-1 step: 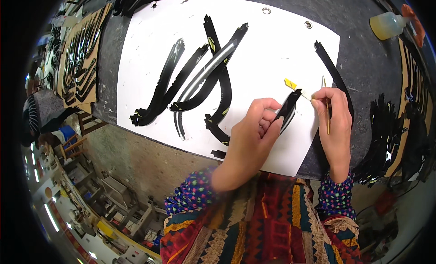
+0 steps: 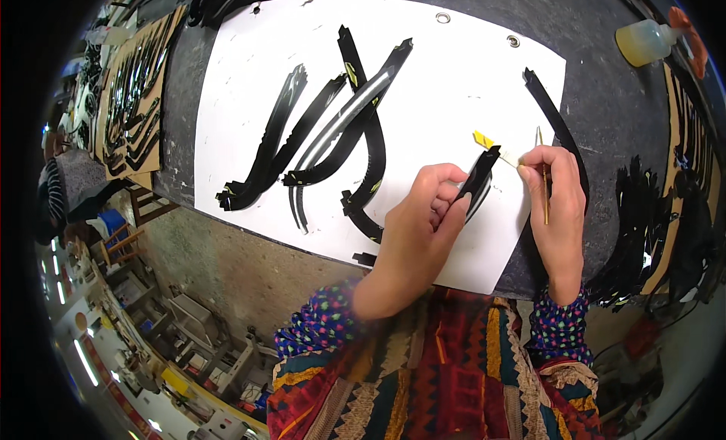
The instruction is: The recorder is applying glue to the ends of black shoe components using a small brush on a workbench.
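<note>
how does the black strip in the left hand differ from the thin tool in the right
The black strip is broad and dark, the thin tool slender and brassy lower down. The strip slants up rightward; the tool runs nearly straight up the picture. Both are hand-held.

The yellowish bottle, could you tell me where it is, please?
In the head view, the bottle is at upper right, right of the white sheet, beside an orange object.

A sheet [image 2: 446, 84] lies on the tabletop [image 2: 597, 115]: crossing strips [image 2: 363, 103] on its left half, a held strip [image 2: 482, 170] above its near right part, a lone strip [image 2: 552, 109] across its right edge. Right of it are a bottle [image 2: 640, 45], farther back, and a heap [image 2: 634, 217], nearer.
</note>
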The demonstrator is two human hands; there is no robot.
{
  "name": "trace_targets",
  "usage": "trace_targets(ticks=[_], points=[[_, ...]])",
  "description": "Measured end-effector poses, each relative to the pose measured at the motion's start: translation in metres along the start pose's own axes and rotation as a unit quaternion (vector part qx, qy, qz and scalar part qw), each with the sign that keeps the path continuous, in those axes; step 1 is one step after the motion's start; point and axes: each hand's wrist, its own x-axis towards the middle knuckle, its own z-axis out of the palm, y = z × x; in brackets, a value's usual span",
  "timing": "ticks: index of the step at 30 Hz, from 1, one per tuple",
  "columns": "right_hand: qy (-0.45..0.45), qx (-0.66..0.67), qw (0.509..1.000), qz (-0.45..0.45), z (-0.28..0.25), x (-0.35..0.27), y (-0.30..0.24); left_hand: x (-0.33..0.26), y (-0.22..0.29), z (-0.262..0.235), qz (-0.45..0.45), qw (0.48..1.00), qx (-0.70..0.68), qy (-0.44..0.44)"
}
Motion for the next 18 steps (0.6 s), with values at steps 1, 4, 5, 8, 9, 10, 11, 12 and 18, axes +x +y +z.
trace_targets(ticks=[1, 4, 5, 8, 9, 10, 11, 12, 18], points=[[0.000, 0.000, 1.000, 0.001, 0.001, 0.000, 0.000, 0.000, -0.001, 0.000, -0.001, 1.000, 0.000, 0.000], [0.004, -0.007, 1.000, -0.016, 0.001, 0.000, 0.001, -0.001, -0.002, 0.000, 0.013, 1.000, 0.015, 0.000], [0.005, -0.004, 1.000, -0.018, 0.002, 0.000, 0.000, -0.002, -0.004, 0.000, 0.021, 1.000, -0.004, 0.005], [0.023, -0.018, 0.999, -0.036, 0.002, -0.001, -0.001, -0.002, -0.007, 0.000, 0.016, 0.999, -0.036, 0.008], [0.038, -0.035, 0.997, -0.053, 0.002, -0.001, -0.002, -0.002, -0.007, 0.000, 0.003, 0.999, -0.051, 0.006], [0.039, -0.036, 0.997, -0.053, 0.001, -0.004, -0.007, -0.002, -0.008, 0.000, 0.004, 0.999, -0.051, 0.005], [0.037, 0.009, 0.999, -0.012, 0.000, -0.009, -0.014, -0.002, -0.009, 0.000, 0.009, 0.998, -0.064, 0.004], [0.035, 0.054, 0.997, 0.029, -0.001, -0.014, -0.021, -0.002, -0.010, -0.001, 0.013, 0.997, -0.078, 0.003], [-0.018, 0.332, 0.930, 0.154, 0.024, -0.043, -0.043, -0.006, -0.007, 0.003, 0.030, 0.984, -0.173, -0.005]])
